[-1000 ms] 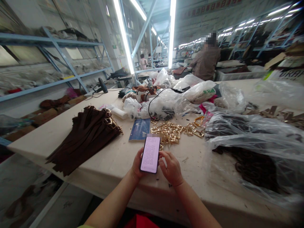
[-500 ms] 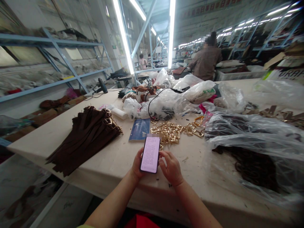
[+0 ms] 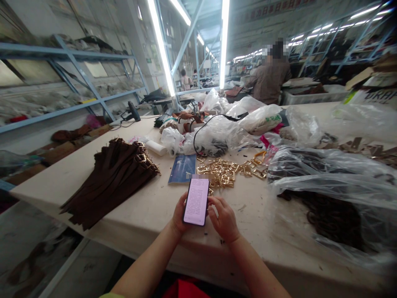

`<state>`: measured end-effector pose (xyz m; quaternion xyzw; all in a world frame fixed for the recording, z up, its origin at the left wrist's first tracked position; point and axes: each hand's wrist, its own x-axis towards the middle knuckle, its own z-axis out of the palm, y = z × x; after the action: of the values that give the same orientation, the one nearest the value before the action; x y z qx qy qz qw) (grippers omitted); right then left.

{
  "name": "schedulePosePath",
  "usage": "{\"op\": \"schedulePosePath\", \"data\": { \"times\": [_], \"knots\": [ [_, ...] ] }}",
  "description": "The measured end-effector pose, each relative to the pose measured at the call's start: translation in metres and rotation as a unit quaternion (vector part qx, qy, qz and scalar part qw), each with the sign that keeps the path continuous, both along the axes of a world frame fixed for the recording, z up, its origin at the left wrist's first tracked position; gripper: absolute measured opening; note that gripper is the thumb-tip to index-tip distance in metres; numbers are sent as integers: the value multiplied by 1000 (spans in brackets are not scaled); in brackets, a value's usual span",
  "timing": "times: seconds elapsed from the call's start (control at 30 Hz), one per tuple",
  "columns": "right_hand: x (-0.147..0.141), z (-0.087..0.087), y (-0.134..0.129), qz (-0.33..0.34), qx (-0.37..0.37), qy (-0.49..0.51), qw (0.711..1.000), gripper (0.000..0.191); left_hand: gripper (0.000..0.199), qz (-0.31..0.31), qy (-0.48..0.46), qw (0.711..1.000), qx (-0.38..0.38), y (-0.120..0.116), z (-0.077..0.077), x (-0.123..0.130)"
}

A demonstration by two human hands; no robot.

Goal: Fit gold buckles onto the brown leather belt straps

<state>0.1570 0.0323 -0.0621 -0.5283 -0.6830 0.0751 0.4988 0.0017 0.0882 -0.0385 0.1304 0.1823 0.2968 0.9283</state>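
Note:
A smartphone (image 3: 196,202) with a lit page of text is held upright over the table's front part. My left hand (image 3: 179,215) is wrapped round its left edge, with most of the fingers hidden behind it. At the phone's right edge, my right hand (image 3: 223,219) is closed with its fingertips against the side and the thumb bent near the screen. Just beyond the phone are a blue booklet (image 3: 182,169) and a heap of gold-coloured metal buckles (image 3: 221,171).
A bundle of dark brown straps (image 3: 113,182) with buckles lies on the left of the table (image 3: 145,207). Clear plastic bags (image 3: 328,182) with dark contents cover the right, and more bags (image 3: 217,128) are piled behind. A person (image 3: 271,78) stands in the background.
My hands and the phone stay in practically the same place. The person in the background has shifted slightly.

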Motion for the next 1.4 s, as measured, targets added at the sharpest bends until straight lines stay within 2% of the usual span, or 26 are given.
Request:
{"op": "schedulePosePath", "data": {
  "times": [0.2, 0.5, 1.4],
  "knots": [
    [0, 0, 0, 0, -3, 1, 1000, 29, 53, 5, 2, 1000, -4, 1, -4, -1],
    [0, 0, 0, 4, -9, 2, 1000, 29, 50, 13, 6, 1000, 4, -2, 2, 0],
    [0, -2, 0, 5, -3, 9, 1000, 29, 50, 14, -5, 1000, 1, -4, 8, 2]
  ]
}}
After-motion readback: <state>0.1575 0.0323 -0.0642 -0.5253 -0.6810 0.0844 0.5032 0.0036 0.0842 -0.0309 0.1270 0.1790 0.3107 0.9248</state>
